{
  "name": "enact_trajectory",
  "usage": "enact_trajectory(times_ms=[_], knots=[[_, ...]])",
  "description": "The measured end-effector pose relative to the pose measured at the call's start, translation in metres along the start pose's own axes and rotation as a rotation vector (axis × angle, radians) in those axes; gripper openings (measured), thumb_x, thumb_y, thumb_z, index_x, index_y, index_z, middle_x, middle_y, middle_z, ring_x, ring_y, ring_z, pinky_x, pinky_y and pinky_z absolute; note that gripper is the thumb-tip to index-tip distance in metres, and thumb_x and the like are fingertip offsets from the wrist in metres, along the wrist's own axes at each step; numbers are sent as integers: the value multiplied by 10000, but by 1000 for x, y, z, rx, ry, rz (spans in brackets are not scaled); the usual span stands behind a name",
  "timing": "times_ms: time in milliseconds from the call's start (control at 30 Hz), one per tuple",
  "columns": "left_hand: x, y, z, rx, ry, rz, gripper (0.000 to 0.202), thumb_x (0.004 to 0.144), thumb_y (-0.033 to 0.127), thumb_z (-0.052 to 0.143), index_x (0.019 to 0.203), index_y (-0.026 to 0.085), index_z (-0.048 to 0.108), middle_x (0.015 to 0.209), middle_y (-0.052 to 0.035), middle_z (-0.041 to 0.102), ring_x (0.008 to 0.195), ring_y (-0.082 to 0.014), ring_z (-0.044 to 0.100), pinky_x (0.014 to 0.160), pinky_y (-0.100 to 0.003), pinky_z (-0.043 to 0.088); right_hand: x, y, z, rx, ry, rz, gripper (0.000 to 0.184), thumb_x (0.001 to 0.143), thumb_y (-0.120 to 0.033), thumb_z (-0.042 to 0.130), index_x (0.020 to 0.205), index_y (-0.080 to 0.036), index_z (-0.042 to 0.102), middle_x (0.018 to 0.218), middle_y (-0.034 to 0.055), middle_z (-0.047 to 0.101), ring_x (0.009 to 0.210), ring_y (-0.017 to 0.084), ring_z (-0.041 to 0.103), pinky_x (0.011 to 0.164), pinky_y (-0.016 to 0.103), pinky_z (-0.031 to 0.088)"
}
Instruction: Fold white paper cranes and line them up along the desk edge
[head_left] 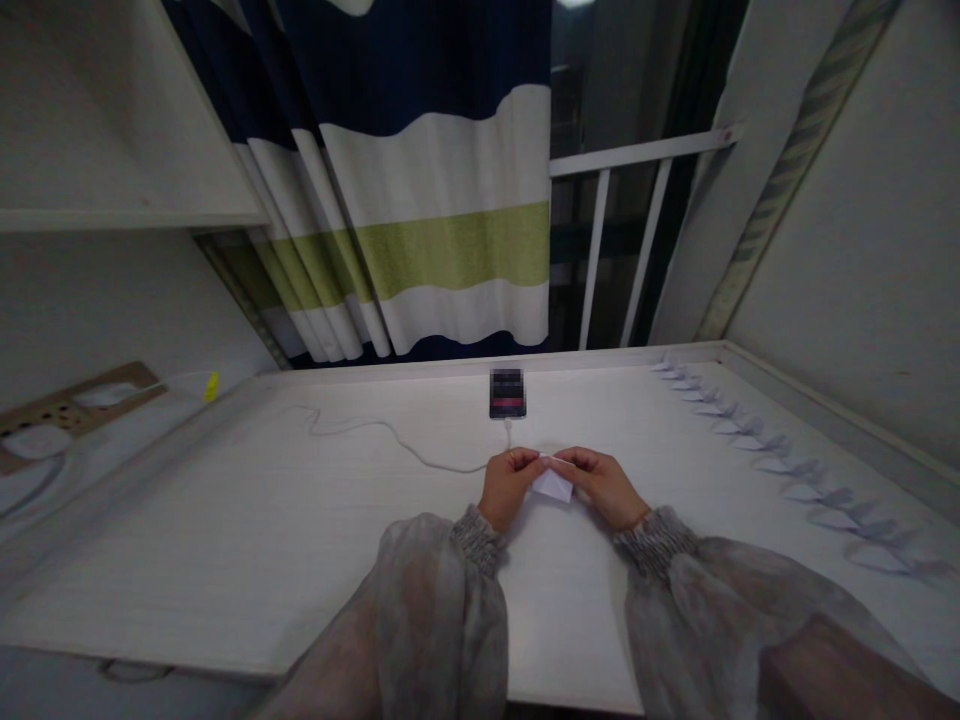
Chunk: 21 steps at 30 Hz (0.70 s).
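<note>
Sheer grey sleeves lie nearest the head camera, both running out of the lower edge of its view, with the forearms showing only dimly through the cloth. Beyond their gathered cuffs, the hands meet over the bench: the left hand and the right hand each pinch a small white paper between thumb and curled fingers, the fingertips close together. Thumbs and fingers cover its upper edge, so its full shape cannot be made out, nor whether it touches the bench just below.

Past the hands stands a phone, its screen blurred into blocks. A pale cable meets its lower end; part of the lead passes behind the left hand, and its far end fades out on the left. Along the right side runs a row of folded white papers, doubled and smeared enough that their exact form and number are unclear. Behind the bench, a striped curtain, cut off above, hides part of the dark window.
</note>
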<state>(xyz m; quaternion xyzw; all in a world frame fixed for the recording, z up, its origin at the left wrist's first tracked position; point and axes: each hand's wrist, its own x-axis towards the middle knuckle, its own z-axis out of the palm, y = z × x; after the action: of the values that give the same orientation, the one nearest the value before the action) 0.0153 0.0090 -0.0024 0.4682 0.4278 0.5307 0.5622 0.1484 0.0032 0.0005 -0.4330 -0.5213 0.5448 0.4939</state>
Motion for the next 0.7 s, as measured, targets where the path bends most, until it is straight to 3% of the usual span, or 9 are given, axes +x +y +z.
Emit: enact_trajectory(times_ms=[367,700], knots=[[2,-4,-3,46,-21,1,208,558,305,662,622,111,621,502,28,528,475,-56,410,486,-199,310,2,4,-2,-48,60,-21,205,552,-336,666,610,-145,619,555,-22,564,542,99,459,556,249,352],[-2,3,0,58,29,-10,165,552,280,639,539,125,583,459,40,482,458,-59,392,470,-204,292,-2,-1,4,-44,69,10,177,545,-319,645,557,-149,595,521,-28,549,518,95,448,539,247,349]])
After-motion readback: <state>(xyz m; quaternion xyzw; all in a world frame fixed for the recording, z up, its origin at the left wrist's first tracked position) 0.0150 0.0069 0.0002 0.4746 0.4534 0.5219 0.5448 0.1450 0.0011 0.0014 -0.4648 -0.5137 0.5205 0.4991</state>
